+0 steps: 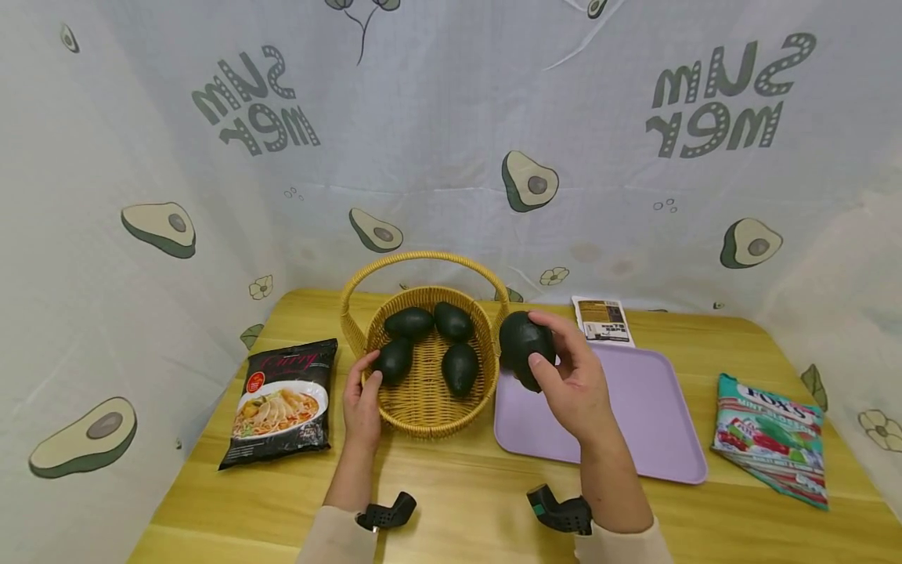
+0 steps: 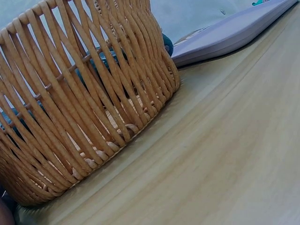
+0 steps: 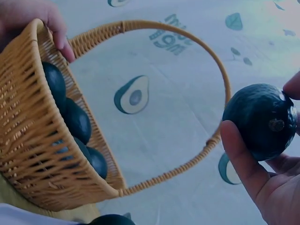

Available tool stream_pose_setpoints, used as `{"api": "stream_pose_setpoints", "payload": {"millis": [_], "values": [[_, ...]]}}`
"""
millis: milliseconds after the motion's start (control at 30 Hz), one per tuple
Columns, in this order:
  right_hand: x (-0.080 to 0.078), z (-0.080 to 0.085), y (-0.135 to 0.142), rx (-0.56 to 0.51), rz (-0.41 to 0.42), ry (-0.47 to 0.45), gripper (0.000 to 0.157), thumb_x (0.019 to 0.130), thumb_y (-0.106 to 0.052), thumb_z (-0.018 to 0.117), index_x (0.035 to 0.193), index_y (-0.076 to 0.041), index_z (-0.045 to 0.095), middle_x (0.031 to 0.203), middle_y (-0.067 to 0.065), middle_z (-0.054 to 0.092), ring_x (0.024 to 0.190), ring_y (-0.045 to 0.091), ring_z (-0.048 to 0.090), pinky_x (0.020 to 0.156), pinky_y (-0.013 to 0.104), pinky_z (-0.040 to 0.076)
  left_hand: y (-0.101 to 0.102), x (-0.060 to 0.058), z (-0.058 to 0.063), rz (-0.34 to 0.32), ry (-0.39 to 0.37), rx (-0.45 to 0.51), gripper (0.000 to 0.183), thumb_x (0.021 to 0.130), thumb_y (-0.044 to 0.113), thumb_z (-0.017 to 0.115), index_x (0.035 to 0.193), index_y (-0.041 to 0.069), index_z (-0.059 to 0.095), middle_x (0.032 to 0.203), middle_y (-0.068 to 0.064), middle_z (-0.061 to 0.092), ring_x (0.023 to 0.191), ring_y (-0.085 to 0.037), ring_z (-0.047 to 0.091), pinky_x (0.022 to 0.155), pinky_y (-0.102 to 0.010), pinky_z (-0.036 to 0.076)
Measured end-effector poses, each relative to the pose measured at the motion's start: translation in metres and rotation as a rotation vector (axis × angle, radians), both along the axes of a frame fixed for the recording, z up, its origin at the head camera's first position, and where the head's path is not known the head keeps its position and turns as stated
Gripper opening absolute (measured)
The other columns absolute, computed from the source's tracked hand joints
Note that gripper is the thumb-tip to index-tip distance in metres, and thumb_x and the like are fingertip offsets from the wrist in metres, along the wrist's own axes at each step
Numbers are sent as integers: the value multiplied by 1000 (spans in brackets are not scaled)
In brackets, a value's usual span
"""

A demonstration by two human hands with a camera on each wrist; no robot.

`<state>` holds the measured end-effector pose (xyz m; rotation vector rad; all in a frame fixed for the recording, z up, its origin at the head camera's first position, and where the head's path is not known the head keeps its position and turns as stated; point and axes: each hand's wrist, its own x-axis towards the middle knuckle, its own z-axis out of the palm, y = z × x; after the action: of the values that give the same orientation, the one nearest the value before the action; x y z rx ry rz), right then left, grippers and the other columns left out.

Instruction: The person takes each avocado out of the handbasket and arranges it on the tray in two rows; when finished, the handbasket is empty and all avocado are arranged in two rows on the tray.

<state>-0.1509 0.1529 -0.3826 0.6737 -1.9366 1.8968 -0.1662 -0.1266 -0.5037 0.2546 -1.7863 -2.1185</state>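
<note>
My right hand [image 1: 581, 380] holds a dark green avocado [image 1: 524, 345] between thumb and fingers, raised at the right side of a yellow wicker basket [image 1: 430, 429]. In the right wrist view this avocado [image 3: 258, 122] shows its stem end, beside the basket's arched handle [image 3: 220, 70]. Inside the basket lie several more avocados [image 1: 460, 368], along its left, back and right. My left hand [image 1: 362, 407] grips the basket's left rim, fingers over the edge in the right wrist view. The left wrist view is mostly the basket's woven side [image 2: 93, 93].
Right of the basket lies a lilac tray [image 1: 655, 423], with a dark rounded thing [image 3: 112, 219] by it in the right wrist view. A white-and-brown packet [image 1: 604, 321] is behind the tray. A black noodle pack [image 1: 282, 403] lies left, a teal candy bag [image 1: 771, 442] far right.
</note>
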Motion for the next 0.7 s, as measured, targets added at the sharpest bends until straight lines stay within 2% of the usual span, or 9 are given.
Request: {"api": "stream_pose_setpoints", "payload": {"millis": [133, 333, 467, 533, 633, 700], "values": [[-1, 1, 10, -3, -43, -25, 53, 88, 19, 52, 139, 5, 52, 128, 0, 59, 99, 10, 67, 69, 24, 61, 0, -1, 0, -6, -4, -3, 38, 104, 8, 46, 139, 0, 56, 151, -15, 49, 141, -24, 42, 104, -19, 36], [-7, 0, 23, 148, -261, -186, 55, 91, 8, 62, 144, -6, 53, 133, -8, 49, 103, 6, 61, 72, 18, 59, -1, -2, 0, 3, -5, -17, 37, 104, 8, 46, 139, 0, 57, 150, -15, 50, 137, -19, 44, 104, -19, 37], [-17, -8, 37, 229, -369, -264, 55, 93, -3, 65, 146, -14, 54, 140, 0, 47, 103, 2, 59, 72, 13, 55, -1, -1, 0, 4, -8, -18, 37, 104, 8, 46, 139, 0, 57, 150, -15, 51, 135, -13, 45, 104, -19, 36], [-21, -14, 43, 261, -407, -279, 56, 94, -6, 66, 147, -16, 53, 144, 6, 46, 102, 5, 58, 71, 11, 53, -1, -1, 0, 1, -5, -15, 37, 104, 7, 45, 138, 0, 57, 150, -15, 51, 134, -12, 45, 105, -20, 36], [-26, -22, 50, 297, -456, -292, 57, 93, -7, 67, 148, -15, 52, 148, 12, 44, 106, 18, 56, 73, 9, 50, 0, -1, -1, 4, 2, -20, 37, 104, 7, 45, 138, -1, 57, 150, -15, 51, 134, -11, 45, 105, -19, 36], [-30, -28, 54, 325, -488, -301, 58, 93, -8, 68, 148, -13, 51, 150, 15, 42, 112, 28, 54, 80, 17, 52, 0, -1, -1, 2, 7, -20, 37, 104, 7, 45, 138, -1, 57, 150, -15, 51, 133, -10, 45, 104, -19, 37]]}}
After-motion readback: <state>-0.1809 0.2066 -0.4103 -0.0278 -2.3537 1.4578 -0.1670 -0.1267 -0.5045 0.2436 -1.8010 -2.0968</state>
